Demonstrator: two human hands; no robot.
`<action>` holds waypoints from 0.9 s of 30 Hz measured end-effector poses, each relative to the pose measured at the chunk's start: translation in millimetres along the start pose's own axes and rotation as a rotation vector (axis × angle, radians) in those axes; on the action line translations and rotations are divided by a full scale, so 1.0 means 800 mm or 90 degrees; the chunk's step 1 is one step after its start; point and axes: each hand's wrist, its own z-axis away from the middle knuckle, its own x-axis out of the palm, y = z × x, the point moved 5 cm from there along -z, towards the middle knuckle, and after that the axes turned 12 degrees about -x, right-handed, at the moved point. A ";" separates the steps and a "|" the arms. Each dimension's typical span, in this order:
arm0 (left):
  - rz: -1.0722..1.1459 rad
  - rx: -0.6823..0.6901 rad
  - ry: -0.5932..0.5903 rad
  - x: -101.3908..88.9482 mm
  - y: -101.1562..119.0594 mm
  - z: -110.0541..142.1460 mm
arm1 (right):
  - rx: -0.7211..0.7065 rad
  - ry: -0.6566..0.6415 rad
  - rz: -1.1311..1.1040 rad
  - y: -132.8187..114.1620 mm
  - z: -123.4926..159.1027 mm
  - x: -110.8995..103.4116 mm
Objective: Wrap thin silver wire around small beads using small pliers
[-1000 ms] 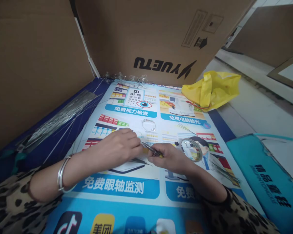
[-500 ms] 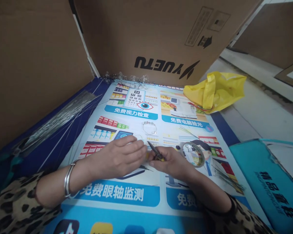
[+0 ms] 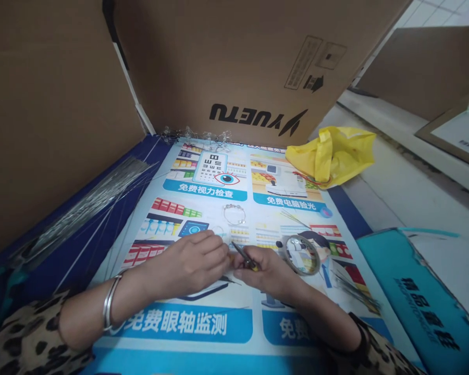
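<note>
My right hand [image 3: 271, 273] is closed around a small pair of pliers [image 3: 244, 255] with dark jaws and a bit of yellow on the handle, the jaws pointing up and left. My left hand [image 3: 193, 263] is closed just beside it, fingertips pressed together near the pliers; whatever it pinches is hidden behind the fingers. Part of a thin clear ring [image 3: 218, 230] shows just past its knuckles. Farther out, a beaded wire ring [image 3: 234, 214] lies on the printed sheet [image 3: 214, 344]. A thin dark pointed piece [image 3: 230, 280] shows beneath the hands.
Right of my hands lies a roll of clear tape [image 3: 316, 258], with wire strands [image 3: 357, 294] beyond. A bundle of silvery wires [image 3: 89, 203] and a teal-handled tool [image 3: 8, 291] lie left. Beaded wire pieces [image 3: 197, 136], cardboard walls [image 3: 258, 57], a yellow bag [image 3: 342, 156] and a teal box [image 3: 406, 297] surround the sheet.
The view has shifted slightly, so the scene sits lower and more to the left. My left fingers look more curled. The pliers stay in my right hand, close to the left.
</note>
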 end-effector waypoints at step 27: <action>-0.040 -0.148 -0.066 -0.022 0.020 -0.037 | -0.076 0.061 0.148 0.003 -0.007 -0.007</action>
